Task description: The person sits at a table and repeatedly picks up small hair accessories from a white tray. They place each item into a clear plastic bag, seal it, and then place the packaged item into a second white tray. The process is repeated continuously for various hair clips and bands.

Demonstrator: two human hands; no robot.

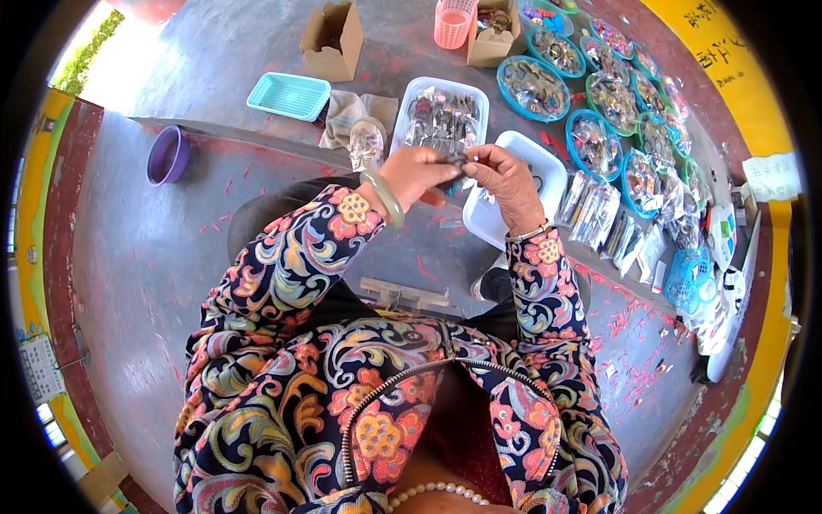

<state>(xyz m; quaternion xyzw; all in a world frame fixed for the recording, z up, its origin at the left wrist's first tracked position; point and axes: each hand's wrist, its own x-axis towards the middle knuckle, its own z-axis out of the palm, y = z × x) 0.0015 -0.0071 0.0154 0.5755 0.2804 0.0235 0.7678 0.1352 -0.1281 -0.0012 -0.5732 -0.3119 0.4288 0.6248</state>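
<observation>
Pearly round beads (439, 487) sit closest on my feed. I see left hand (419, 174) and right hand (511, 188), fingers clamped on a small dark piece (453, 160) by the white plastic tub (483, 110)'s near edge; smooth grey floor (145, 283) lies open leftward.

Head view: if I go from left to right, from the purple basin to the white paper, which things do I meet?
Purple basin → turquoise basket → left hand → right hand → row of silvery packets → white paper.
</observation>
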